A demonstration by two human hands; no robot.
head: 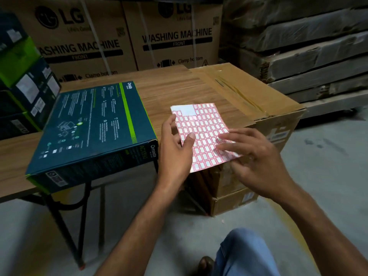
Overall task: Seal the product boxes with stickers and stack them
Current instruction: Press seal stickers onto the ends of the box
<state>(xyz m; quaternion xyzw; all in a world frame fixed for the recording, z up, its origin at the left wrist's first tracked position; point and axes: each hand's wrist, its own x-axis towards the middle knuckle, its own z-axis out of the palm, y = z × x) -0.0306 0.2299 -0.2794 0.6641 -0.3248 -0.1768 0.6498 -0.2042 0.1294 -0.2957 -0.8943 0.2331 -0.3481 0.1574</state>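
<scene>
A: Your left hand (pixel 175 148) is clamped on the left edge of the sticker sheet (pixel 203 134), thumb on top and the other fingers underneath. Your right hand (pixel 253 156) lies with its fingers spread and flat on the sheet's lower right part; I cannot tell whether it is pinching a sticker.

B: And the sheet itself?

A: You hold it tilted in the air, over the near edge of the tabletop (pixel 175 84) and the brown carton (pixel 258 108) that stands against it on the floor. It is a grid of small white labels with red borders, and a patch at its top left corner is bare.

B: Where is the product box?

A: The dark blue product box (pixel 93 124) with the green stripe lies flat on the tabletop just left of your left hand, its near corner overhanging the edge. Further left, more blue and green boxes are in a stack (pixel 23 80). Behind the tabletop stand two large washing machine cartons (pixel 127 36), and to the right a pile of wrapped flat packs (pixel 310 46).
</scene>
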